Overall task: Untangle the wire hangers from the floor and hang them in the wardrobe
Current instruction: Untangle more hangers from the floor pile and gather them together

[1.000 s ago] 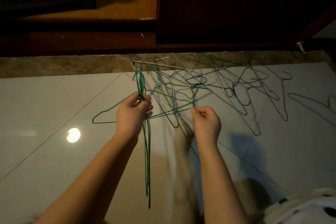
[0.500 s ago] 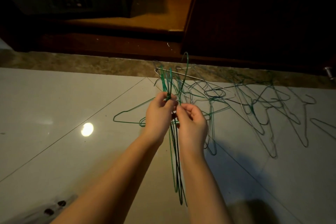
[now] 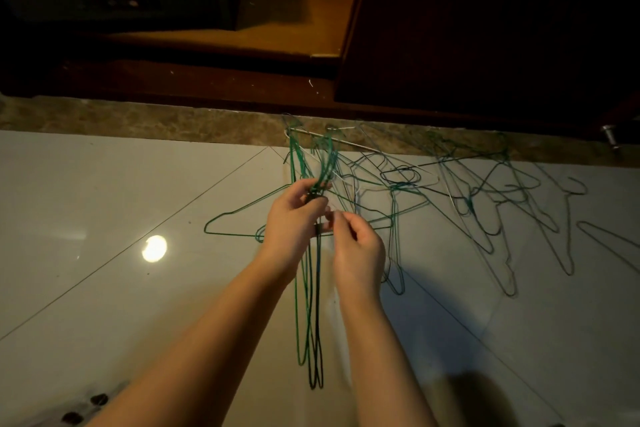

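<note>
The left hand [image 3: 294, 218] grips a bunch of green hangers [image 3: 308, 305] by their necks, dangling over the floor [image 3: 104, 201]. The right hand [image 3: 358, 246] curls just beside it, though I cannot tell whether it holds a wire. The tangled pile [image 3: 450, 191] lies by the wardrobe [image 3: 485, 28].

Bare left forearm [image 3: 214, 333], bare right forearm [image 3: 381, 350], bare left grip [image 3: 291, 229], bare right grip [image 3: 360, 253]

Thin metal wire hangers [image 3: 398, 184], smoothly coated in green or white, sprawl over glossy, mirror-smooth pale floor tiles [image 3: 104, 201] that throw back a bright glare [image 3: 154, 248] at 8 o'clock. At 12 o'clock, a mottled matt stone strip [image 3: 138, 118] edges the dark varnished wooden wardrobe [image 3: 485, 28].
</note>
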Motion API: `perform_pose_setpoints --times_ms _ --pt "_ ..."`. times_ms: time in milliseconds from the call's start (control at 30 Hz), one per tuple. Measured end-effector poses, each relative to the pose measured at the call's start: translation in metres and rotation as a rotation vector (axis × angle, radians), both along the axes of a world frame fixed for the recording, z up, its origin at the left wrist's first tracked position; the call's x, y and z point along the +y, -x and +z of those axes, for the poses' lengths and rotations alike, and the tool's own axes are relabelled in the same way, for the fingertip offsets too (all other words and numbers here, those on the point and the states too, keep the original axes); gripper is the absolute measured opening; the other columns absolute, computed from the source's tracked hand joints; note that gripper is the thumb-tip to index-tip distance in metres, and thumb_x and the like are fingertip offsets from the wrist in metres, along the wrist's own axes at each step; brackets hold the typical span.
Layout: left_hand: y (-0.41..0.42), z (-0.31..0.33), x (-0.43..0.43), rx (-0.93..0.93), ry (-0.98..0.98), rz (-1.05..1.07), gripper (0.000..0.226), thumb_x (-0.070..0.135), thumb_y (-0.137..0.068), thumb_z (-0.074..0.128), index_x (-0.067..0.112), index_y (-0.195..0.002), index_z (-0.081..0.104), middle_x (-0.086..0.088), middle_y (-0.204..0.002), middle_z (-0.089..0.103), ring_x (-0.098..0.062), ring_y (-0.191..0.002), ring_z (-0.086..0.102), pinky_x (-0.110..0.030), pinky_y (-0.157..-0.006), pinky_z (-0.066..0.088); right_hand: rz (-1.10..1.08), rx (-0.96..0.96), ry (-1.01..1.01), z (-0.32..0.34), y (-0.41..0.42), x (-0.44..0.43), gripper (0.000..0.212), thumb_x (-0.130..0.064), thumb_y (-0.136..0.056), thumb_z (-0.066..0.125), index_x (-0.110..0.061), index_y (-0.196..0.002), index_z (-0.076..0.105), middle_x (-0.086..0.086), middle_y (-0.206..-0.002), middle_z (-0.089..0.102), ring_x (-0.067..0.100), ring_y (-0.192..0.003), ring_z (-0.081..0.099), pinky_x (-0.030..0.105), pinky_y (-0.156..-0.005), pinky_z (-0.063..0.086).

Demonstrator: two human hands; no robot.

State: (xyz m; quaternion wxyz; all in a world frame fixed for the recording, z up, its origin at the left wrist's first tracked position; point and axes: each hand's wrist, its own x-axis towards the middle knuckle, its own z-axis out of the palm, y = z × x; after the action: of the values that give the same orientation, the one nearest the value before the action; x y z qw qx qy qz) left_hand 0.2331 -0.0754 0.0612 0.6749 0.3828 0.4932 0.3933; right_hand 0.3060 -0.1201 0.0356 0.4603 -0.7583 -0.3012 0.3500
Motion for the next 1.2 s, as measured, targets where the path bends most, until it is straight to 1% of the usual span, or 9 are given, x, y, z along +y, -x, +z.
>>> perform_pose_setpoints --times_ms 133,300,433,667,800,867,1000,1100,1200 --pt "0.004 -0.009 0.004 0.052 0.017 0.082 0.03 -0.006 -0.089 0.048 0.022 -0.086 0.059 -0.002 -0.083 0.059 -0.012 -0.074 0.057 -0.02 -0.062 0.053 -0.109 -0.171 0.18 -0.048 -0.046 0.016 0.015 -0.022 -0.093 0.052 -0.019 -0.1 0.065 -0.004 -0.096 0.064 0.011 -0.08 0.055 0.018 -0.062 0.04" --pt "0.01 -0.021 0.007 0.096 0.036 0.099 0.03 -0.008 -0.088 0.049 0.02 -0.09 0.06 -0.001 -0.084 0.064 -0.01 -0.073 0.061 -0.015 -0.058 0.051 -0.041 -0.331 0.554 -0.117 -0.1 0.031 0.04 -0.015 -0.091 0.051 -0.011 -0.131 0.047 0.015 -0.133 0.049 0.033 -0.12 0.047 0.035 -0.094 0.042" --pt "0.013 -0.029 0.006 0.127 0.032 0.097 0.033 -0.008 -0.088 0.049 0.023 -0.092 0.06 0.002 -0.089 0.065 -0.014 -0.08 0.063 -0.026 -0.073 0.052 0.091 -0.463 0.673 -0.143 -0.117 0.028 0.045 -0.008 -0.09 0.05 -0.008 -0.133 0.041 0.017 -0.136 0.042 0.036 -0.122 0.043 0.037 -0.097 0.04" --pt "0.019 -0.031 0.009 -0.054 0.119 -0.035 0.041 -0.007 -0.085 0.054 0.028 -0.105 0.06 0.007 -0.11 0.065 -0.009 -0.093 0.067 -0.021 -0.074 0.055 0.136 -0.53 0.717 -0.15 -0.132 0.029 0.034 -0.005 -0.089 0.045 -0.007 -0.122 0.049 0.018 -0.123 0.054 0.038 -0.11 0.055 0.038 -0.089 0.047" --pt "0.016 -0.029 0.008 -0.085 0.134 -0.009 0.041 -0.008 -0.083 0.057 0.023 -0.109 0.058 0.003 -0.108 0.066 -0.006 -0.085 0.068 -0.018 -0.071 0.055 0.046 -0.441 0.614 -0.127 -0.129 0.034 0.032 -0.007 -0.088 0.047 -0.006 -0.119 0.053 0.018 -0.122 0.057 0.035 -0.109 0.055 0.033 -0.084 0.045" --pt "0.013 -0.026 0.009 -0.101 0.14 0.009 0.039 -0.009 -0.082 0.057 0.021 -0.107 0.058 0.001 -0.105 0.067 -0.006 -0.083 0.068 -0.018 -0.07 0.055 -0.046 -0.315 0.404 -0.101 -0.117 0.041 0.029 -0.01 -0.091 0.048 -0.011 -0.119 0.056 0.013 -0.12 0.059 0.029 -0.102 0.056 0.028 -0.078 0.045" --pt "0.007 -0.023 0.012 -0.098 0.154 0.064 0.031 -0.01 -0.085 0.054 0.016 -0.1 0.06 -0.002 -0.093 0.067 -0.009 -0.074 0.067 -0.019 -0.065 0.055 0.018 -0.018 -0.016 -0.038 -0.07 0.042 0.008 -0.021 -0.092 0.054 -0.023 -0.093 0.062 -0.005 -0.088 0.063 0.012 -0.081 0.056 0.019 -0.062 0.04" --pt "0.005 -0.019 0.013 -0.063 0.148 0.122 0.026 -0.008 -0.089 0.048 0.01 -0.103 0.059 -0.008 -0.089 0.065 -0.014 -0.072 0.065 -0.021 -0.064 0.055 0.216 0.15 -0.055 -0.008 -0.034 0.035 0.014 -0.023 -0.092 0.055 -0.031 -0.082 0.06 -0.009 -0.077 0.06 0.008 -0.073 0.056 0.023 -0.064 0.044" --pt "0.005 -0.013 0.014 0.04 0.074 0.105 0.025 -0.007 -0.089 0.048 0.011 -0.1 0.061 -0.006 -0.088 0.066 -0.016 -0.075 0.066 -0.02 -0.063 0.055 0.338 0.105 0.001 -0.002 -0.014 0.032 0.012 -0.028 -0.089 0.058 -0.036 -0.08 0.058 -0.012 -0.083 0.062 0.013 -0.088 0.061 0.036 -0.078 0.053"
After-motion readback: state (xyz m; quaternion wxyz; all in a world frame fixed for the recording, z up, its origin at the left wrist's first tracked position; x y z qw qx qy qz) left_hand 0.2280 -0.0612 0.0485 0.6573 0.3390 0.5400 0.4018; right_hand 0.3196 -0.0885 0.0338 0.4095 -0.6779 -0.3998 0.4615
